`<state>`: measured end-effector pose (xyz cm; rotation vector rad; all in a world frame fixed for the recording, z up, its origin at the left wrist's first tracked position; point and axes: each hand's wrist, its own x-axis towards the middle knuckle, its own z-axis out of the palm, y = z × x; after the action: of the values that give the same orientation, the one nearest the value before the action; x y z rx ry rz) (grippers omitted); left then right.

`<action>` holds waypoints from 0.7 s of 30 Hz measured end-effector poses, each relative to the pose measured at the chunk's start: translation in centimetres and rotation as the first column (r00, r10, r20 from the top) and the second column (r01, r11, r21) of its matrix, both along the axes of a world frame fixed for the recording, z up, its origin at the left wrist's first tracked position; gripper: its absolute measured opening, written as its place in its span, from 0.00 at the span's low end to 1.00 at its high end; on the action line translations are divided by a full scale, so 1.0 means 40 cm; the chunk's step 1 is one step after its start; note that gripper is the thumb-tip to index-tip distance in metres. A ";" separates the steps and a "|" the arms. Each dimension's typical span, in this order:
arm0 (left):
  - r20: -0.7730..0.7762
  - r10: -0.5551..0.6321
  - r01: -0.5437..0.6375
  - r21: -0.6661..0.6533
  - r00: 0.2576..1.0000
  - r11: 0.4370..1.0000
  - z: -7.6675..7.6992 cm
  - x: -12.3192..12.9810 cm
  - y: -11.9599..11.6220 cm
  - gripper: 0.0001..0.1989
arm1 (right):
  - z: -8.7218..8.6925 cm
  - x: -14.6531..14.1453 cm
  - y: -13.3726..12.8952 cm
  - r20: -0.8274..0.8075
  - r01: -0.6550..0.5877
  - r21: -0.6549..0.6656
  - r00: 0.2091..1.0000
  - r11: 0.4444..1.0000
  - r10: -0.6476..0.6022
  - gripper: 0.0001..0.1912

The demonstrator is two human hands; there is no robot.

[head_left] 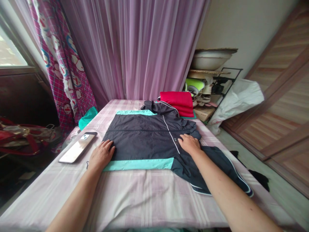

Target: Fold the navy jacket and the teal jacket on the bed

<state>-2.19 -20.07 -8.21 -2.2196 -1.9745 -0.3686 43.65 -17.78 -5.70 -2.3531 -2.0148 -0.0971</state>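
Note:
A dark jacket (140, 138) with turquoise side panels and white piping lies spread sideways on the checked cloth of the table (145, 199). Its zip runs across the middle. My left hand (102, 154) rests at the hem on the left, fingers stretched out over the fabric's edge. On the upper chest, beside the white piping, lies my right hand (190, 142), fingers spread and palm down. The near sleeve (217, 167) extends right under my right forearm; the far sleeve (161, 108) is bunched at the back. Neither hand grasps anything visible.
A phone (78, 148) lies left of the jacket. Folded red cloth (177, 103) sits at the table's back right. Purple curtains (135, 48) hang behind. To the right stand a rack with shoes and a basin (211, 59), a white bag (238, 100) and wooden doors (272, 96).

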 end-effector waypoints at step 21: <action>-0.007 0.024 -0.024 -0.009 1.000 1.000 0.019 0.020 -0.009 0.25 | 0.061 -0.274 0.041 -0.171 -0.248 -0.079 0.958 0.965 0.232 0.31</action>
<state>-1.40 -20.44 -7.45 -2.1978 -2.0010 -0.3487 32.68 -16.13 -3.26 -2.0684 -2.2511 0.2000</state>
